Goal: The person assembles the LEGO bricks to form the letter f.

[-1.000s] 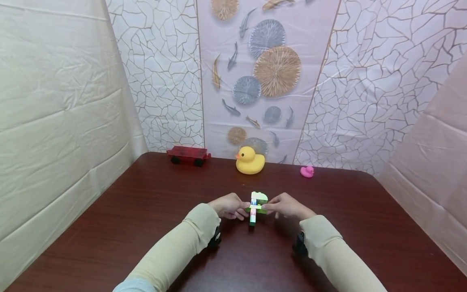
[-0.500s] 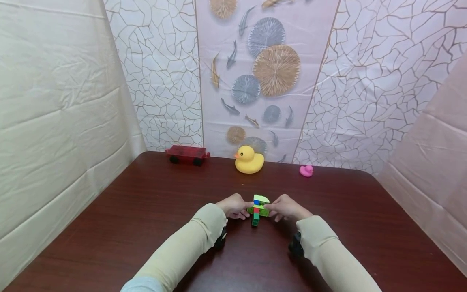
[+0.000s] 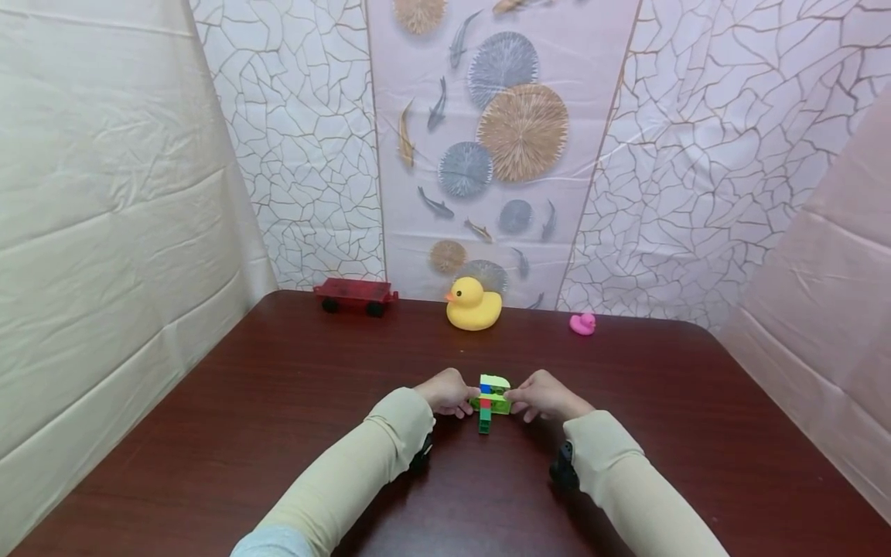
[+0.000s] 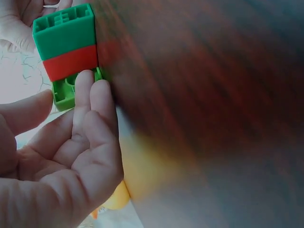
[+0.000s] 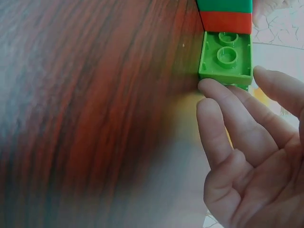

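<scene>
A small figure of joined toy building bricks (image 3: 484, 404) is between my hands near the table's middle. From its near end it runs dark green, red, then blue, with a lime rounded piece (image 3: 495, 381) at the far end and lime bricks crossing it like wings. My left hand (image 3: 447, 392) pinches the left lime wing; the left wrist view shows the thumb at one edge of that lime brick (image 4: 64, 93) and fingertips at the other. My right hand (image 3: 547, 395) pinches the right lime wing (image 5: 227, 58). The red brick (image 4: 70, 62) and dark green brick (image 4: 66, 36) stick out toward me.
Along the table's far edge stand a red flat toy wagon (image 3: 353, 292) with black wheels, a yellow rubber duck (image 3: 475, 308) and a small pink duck (image 3: 582, 325). Patterned cloth hangs right behind them. The dark wooden table (image 3: 445, 503) extends around both arms.
My left hand has moved slightly right and the brick figure has tilted a little, so the glare is gone and its colours show. Both hands keep their pinch.
</scene>
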Motion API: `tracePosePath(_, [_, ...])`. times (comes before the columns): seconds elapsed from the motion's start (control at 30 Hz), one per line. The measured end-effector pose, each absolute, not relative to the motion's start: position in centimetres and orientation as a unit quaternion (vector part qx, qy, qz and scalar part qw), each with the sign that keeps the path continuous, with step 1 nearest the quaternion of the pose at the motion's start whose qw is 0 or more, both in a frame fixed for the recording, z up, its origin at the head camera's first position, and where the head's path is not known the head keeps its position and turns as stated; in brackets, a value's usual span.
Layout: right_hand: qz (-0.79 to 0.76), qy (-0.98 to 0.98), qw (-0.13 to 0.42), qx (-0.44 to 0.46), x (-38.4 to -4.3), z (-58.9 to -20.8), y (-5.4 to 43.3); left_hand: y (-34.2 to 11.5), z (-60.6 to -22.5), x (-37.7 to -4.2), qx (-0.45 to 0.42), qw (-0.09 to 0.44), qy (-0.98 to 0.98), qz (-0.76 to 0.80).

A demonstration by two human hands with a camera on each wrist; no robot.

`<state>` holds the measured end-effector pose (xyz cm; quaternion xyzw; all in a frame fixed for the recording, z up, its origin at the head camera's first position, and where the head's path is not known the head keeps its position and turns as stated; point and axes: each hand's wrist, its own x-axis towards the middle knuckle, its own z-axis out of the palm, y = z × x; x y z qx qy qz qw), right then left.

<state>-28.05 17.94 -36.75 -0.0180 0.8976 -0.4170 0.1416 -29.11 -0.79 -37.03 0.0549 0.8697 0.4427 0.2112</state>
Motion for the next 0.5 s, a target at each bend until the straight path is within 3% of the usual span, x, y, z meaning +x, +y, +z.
tracePosePath(0.5, [-0.400, 0.906, 0.124, -0.060, -27.6, -36.0, 20.1, -4.2, -35.1, -29.2, 0.064, 0.192, 0.882, 0.427])
